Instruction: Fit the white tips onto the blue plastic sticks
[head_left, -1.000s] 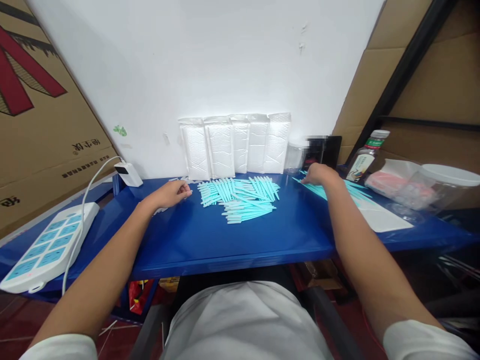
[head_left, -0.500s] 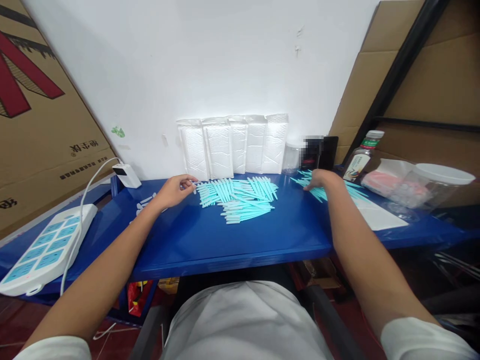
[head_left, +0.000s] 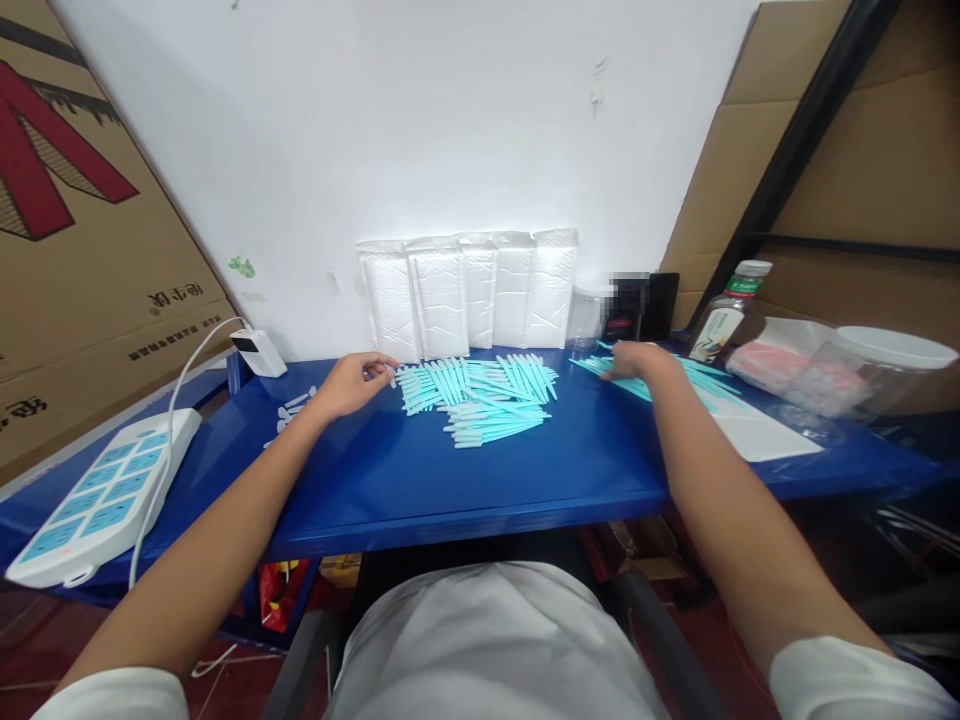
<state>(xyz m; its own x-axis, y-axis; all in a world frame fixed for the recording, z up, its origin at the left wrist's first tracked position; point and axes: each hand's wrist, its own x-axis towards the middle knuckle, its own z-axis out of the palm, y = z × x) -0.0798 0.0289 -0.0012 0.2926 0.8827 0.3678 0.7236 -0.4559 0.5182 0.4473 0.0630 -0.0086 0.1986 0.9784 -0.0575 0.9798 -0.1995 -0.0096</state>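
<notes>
A pile of thin turquoise sticks with pale ends (head_left: 495, 425) lies on the blue table. My left hand (head_left: 358, 385) is at the pile's left edge, thumb and forefinger pinched on a small whitish piece (head_left: 392, 377) whose kind is unclear. Farther right, my right hand (head_left: 634, 362) reaches down into a second heap of turquoise sticks (head_left: 701, 380). Its fingers are closed on a stick (head_left: 585, 367) that juts out to the left; the fingertips are partly hidden. Several small translucent pieces (head_left: 292, 408) lie behind my left forearm.
White bubble mailers (head_left: 439, 300) lean on the wall behind the pile. A clear jar (head_left: 586, 318), a labelled bottle (head_left: 724, 320) and a white-lidded tub (head_left: 870, 375) stand toward the right. A power strip (head_left: 105, 500) and a small white device (head_left: 259, 352) are at left.
My right hand has shifted slightly left, and a stick now sticks out past its fingers. My left hand keeps its pinch at the pile's edge.
</notes>
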